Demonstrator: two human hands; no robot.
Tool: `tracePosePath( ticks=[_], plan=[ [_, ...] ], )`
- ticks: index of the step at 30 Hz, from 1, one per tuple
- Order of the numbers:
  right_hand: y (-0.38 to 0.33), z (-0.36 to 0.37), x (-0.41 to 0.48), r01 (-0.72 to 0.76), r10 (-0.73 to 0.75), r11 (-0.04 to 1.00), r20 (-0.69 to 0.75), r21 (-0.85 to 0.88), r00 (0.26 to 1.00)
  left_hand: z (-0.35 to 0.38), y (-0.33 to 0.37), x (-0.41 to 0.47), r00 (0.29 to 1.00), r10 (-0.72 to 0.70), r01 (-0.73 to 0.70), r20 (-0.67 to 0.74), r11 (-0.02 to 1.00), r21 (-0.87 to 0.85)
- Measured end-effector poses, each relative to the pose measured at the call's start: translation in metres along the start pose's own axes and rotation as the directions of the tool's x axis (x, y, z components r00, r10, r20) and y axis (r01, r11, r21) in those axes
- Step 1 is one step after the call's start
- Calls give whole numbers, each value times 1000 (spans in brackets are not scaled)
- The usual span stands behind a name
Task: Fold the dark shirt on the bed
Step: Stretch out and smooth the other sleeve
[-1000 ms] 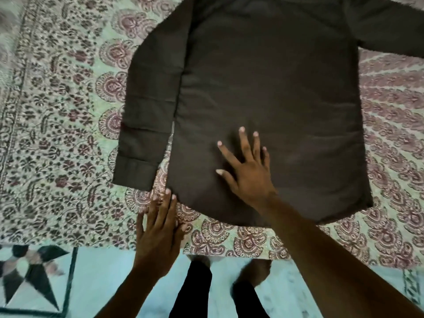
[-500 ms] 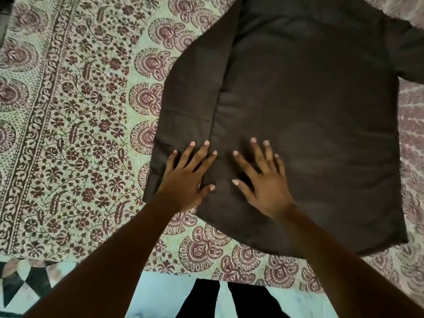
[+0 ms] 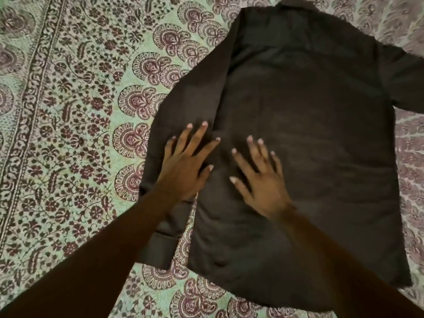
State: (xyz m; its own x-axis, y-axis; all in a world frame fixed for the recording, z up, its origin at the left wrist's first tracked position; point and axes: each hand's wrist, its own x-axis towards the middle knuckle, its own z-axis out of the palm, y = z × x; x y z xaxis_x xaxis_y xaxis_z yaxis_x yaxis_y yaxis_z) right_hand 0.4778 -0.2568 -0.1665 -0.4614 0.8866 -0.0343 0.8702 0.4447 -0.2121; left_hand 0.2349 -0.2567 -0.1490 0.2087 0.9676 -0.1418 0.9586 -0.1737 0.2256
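Observation:
The dark shirt [image 3: 309, 125] lies flat, back side up, on the patterned bedsheet, collar at the top. Its left sleeve [image 3: 181, 115] runs down along the body, cuff near the bottom. The other sleeve reaches out past the right edge. My left hand [image 3: 185, 164] rests flat, fingers spread, on the left sleeve where it meets the body. A little to its right, my right hand [image 3: 259, 180] presses flat on the shirt's lower back, fingers apart. Neither hand grips any cloth.
A green and maroon floral bedsheet [image 3: 75, 115] covers the bed all around the shirt, with a bordered band running along its left side.
My left hand came up from the bed's edge onto the left sleeve. Both hands have slid a little up the shirt. The view has shifted, so the floor is out of sight.

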Motion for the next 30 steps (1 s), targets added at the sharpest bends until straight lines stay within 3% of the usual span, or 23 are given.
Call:
tracePosePath(
  ticks=[2,4,6,8,11,13,16,19,22,25,28,30],
  plan=[
    [12,-1,43,-183,182,983,53,29,982,-5,-4,29,995,-72,71,65,997,21],
    [16,3,67,-187,179,981,130,49,975,-8,-5,48,970,-195,200,144,980,-19],
    [7,14,65,13,-16,1000,163,17,987,-11,-2,53,939,-275,293,207,954,-64],
    [-6,18,49,220,-221,975,209,24,953,-17,2,55,922,-297,330,250,939,-102],
    [-7,8,48,343,-352,936,196,77,915,-30,1,61,924,-292,341,247,921,-186],
    [4,0,79,243,-250,967,101,80,963,-35,-3,70,937,-313,343,156,908,-240],
    [21,-9,149,-80,79,992,13,100,997,-34,-16,77,936,-353,332,-22,898,-289],
    [40,-14,216,-351,331,927,151,133,932,-35,-33,84,900,-410,332,-145,863,-379],
    [40,-16,249,-228,204,970,221,88,954,-50,-48,96,804,-556,379,-210,752,-539],
    [13,-20,250,-116,88,976,155,182,984,-74,-69,113,733,-622,360,-275,698,-619],
    [-25,-28,239,-163,194,866,-18,472,981,-99,-92,138,714,-656,350,-247,639,-685],
    [-50,-32,240,-246,277,777,36,579,960,-109,-113,155,753,-634,331,-175,595,-732]
  ],
)
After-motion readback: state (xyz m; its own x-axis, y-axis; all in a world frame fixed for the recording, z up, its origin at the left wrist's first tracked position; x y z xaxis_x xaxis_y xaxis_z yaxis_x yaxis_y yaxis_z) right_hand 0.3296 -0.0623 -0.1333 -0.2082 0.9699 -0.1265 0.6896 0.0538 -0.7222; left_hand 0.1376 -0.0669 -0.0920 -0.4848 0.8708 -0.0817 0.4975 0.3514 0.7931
